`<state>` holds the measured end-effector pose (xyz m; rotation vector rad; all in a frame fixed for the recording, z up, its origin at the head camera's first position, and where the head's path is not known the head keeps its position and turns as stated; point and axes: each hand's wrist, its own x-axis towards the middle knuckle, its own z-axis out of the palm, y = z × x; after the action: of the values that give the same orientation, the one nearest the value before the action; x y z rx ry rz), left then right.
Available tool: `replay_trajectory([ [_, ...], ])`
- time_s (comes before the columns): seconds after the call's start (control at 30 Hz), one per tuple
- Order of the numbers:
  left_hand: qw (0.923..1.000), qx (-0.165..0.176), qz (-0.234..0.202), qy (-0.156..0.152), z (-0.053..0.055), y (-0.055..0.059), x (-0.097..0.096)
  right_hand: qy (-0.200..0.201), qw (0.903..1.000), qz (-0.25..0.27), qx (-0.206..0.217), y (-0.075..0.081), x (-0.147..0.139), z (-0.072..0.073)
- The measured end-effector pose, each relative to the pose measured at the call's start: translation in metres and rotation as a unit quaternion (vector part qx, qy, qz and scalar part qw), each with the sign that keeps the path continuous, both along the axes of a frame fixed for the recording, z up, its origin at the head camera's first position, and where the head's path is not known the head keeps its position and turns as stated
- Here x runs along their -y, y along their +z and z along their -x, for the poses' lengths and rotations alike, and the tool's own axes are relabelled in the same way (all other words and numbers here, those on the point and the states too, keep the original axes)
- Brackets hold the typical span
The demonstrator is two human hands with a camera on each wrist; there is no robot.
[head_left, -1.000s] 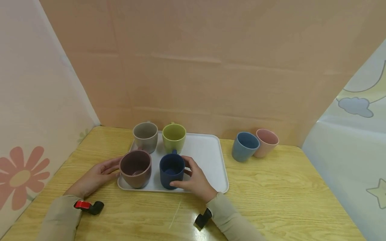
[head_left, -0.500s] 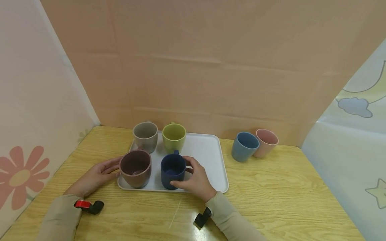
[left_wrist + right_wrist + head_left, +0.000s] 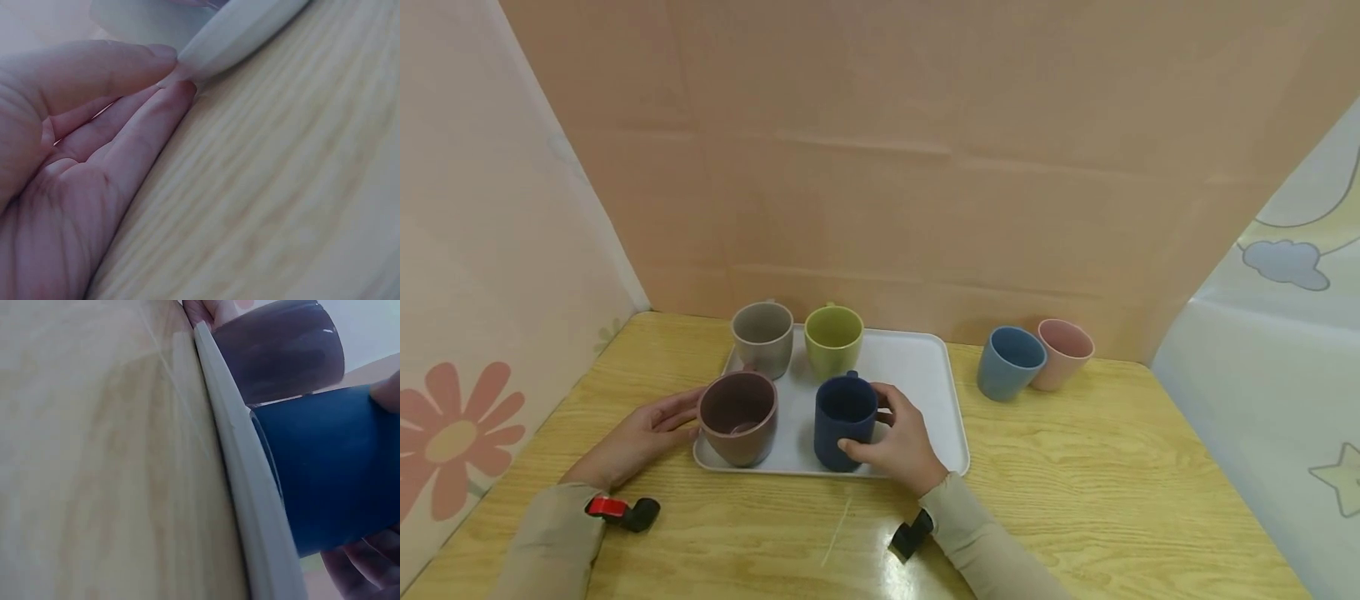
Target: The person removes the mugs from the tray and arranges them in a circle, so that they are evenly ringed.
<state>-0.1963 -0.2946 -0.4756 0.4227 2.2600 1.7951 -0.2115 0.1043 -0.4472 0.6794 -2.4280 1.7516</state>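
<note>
My right hand (image 3: 906, 437) grips a dark blue mug (image 3: 844, 427) from its right side, thumb in front and fingers behind. The mug is over the front middle of the white tray (image 3: 917, 392), its handle pointing away. Whether its base is slightly raised I cannot tell. At the tray's left edge, my left hand (image 3: 640, 437) pinches the rim between thumb and fingertips, as the left wrist view shows. Close beside it on the tray stands a brownish-purple mug (image 3: 737, 429). Behind are a grey mug (image 3: 765, 346) and a yellow-green mug (image 3: 833, 346).
A light blue cup (image 3: 1007, 371) and a pink cup (image 3: 1062, 358) stand together on the wooden table (image 3: 1112, 483), right of the tray. An orange-brown backdrop (image 3: 925, 167) rises behind the table, with patterned sheets at both sides.
My right hand has shifted the dark blue mug rightward along the tray's front, away from the brownish-purple mug. My left hand stays at the tray's edge.
</note>
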Motion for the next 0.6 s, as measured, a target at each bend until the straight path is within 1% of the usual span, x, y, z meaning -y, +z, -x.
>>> replay_trajectory([
  [0.1,1.0,0.002,-0.002,0.001,0.0,-0.001,0.001,-0.009,0.9999,0.007,-0.012,0.002,-0.004,0.002],
  [0.3,0.9999,-0.009,-0.006,-0.004,0.001,-0.001,0.002,-0.034,0.9983,0.012,-0.046,0.01,-0.015,0.004],
  [0.43,0.9997,-0.015,-0.017,-0.009,0.001,-0.002,0.002,-0.05,0.9964,0.006,-0.069,0.018,-0.024,0.007],
  [0.6,0.9999,-0.009,-0.014,0.0,0.0,-0.003,0.0,-0.078,0.9923,-0.006,-0.095,0.027,-0.039,0.011],
])
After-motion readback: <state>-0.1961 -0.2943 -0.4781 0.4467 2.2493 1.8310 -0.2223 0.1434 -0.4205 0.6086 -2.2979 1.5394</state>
